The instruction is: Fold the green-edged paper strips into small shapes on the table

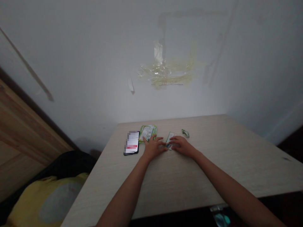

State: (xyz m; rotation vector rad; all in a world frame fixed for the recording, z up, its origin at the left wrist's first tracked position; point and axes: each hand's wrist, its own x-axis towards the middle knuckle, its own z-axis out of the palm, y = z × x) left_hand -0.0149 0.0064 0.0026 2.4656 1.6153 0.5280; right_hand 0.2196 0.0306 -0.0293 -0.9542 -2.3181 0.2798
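Note:
A small white and green packet (170, 137) with a dark patch near its lower end lies between my hands on the table. My right hand (182, 145) has bent fingers over its right side and grips it. With fingers spread, my left hand (155, 148) rests to its left, the thumb and index finger at its edge. Behind the left hand's outer fingers is a stack of green and white packets (148, 130), partly covered. A small folded green scrap (185, 133) sits beyond my right hand.
A phone (132, 143) with a lit screen lies left of the stack on the pale wooden table (213, 142). A wall (94, 78) with peeling tape rises behind. Below left is a yellow and grey soft item (52, 198). A clear and teal object (221, 217) shows below the front edge.

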